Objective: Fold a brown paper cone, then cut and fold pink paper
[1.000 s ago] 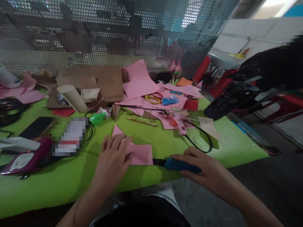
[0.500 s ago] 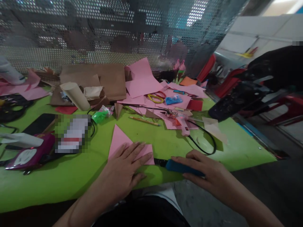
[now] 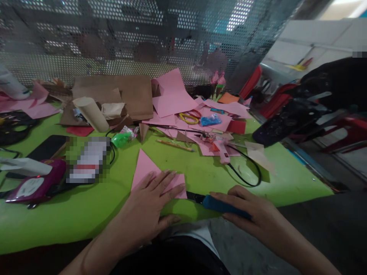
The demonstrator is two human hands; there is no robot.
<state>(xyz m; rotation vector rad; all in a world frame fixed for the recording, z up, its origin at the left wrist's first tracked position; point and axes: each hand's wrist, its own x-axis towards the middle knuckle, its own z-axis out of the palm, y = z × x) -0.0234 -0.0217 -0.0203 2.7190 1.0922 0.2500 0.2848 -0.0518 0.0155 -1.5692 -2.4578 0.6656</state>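
Observation:
A pink paper sheet (image 3: 147,168) lies on the green table (image 3: 200,175) near the front edge, one corner pointing away from me. My left hand (image 3: 149,210) rests flat on its near part, fingers spread. My right hand (image 3: 252,214) grips the blue handle of a knife (image 3: 220,204), held level at the table's front edge. The dark blade points left and meets the pink sheet's right corner.
Pink paper scraps (image 3: 177,99), brown cardboard (image 3: 126,93), a paper roll (image 3: 91,114), a pencil (image 3: 174,145), yellow scissors (image 3: 187,118), a pink glue gun (image 3: 223,151) with a black cord, and a purple tool (image 3: 34,185) crowd the table. A perforated metal screen (image 3: 129,34) stands behind it. Red chairs (image 3: 272,103) are at the right.
My left hand slid back toward me along the pink sheet, uncovering its far corner. My right hand and the knife stayed put.

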